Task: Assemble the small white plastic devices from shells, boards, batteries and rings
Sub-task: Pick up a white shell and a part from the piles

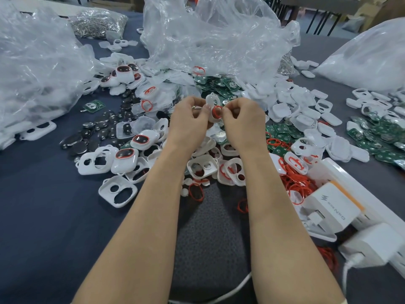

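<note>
Both hands up over the parts pile: left hand (190, 114) pinches a white shell (212, 102), right hand (242, 116) pinches a red ring (217, 111) against that shell. Below them on the dark cloth (43, 205): loose shells (117, 190), green boards (219, 86), button batteries (87, 137), red rings (293, 178).

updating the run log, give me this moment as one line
left hand: holds white shell | right hand: pinches red ring at shell | step: ring fitting
</note>
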The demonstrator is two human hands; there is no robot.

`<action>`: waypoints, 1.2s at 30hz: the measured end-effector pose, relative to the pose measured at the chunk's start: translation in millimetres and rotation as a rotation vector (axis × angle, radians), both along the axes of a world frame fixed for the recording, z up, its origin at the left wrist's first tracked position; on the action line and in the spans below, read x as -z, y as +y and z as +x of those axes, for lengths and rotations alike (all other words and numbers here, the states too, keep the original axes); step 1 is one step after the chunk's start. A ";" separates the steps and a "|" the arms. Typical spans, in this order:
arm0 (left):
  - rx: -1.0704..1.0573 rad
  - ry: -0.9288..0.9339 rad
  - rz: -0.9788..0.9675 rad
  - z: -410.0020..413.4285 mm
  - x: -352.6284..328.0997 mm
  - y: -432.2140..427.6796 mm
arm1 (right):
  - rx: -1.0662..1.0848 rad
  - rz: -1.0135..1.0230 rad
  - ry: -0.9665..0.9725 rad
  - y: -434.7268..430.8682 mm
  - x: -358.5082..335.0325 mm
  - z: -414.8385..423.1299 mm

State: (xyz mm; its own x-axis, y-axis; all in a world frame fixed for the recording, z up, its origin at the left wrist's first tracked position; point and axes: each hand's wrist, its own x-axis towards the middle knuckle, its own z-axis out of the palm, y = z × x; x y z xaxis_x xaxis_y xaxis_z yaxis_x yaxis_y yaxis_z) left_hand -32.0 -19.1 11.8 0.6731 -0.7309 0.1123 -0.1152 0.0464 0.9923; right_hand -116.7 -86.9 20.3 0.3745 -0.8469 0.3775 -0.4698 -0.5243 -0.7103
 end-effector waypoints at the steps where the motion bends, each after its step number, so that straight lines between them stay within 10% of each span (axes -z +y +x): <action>1: -0.002 0.000 0.001 -0.2 -0.1 -0.1 | -0.001 -0.004 0.002 0.6 -0.5 0.3; 29: -0.027 -0.023 0.009 -1.4 1.5 -0.3 | 0.009 -0.039 0.042 5.7 4.5 7.4; 36: 0.100 0.274 -0.155 5.6 -1.8 5.1 | -0.286 0.811 -0.509 -5.5 2.0 -7.3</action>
State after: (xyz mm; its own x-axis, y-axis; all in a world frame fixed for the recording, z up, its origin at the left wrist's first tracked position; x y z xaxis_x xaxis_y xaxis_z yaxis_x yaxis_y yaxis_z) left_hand -26.5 -14.0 13.7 0.6193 -0.7834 0.0522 0.1675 0.1967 0.9660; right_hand -124.0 -92.4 18.3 0.5585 -0.8231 -0.1026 0.0580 0.1621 -0.9851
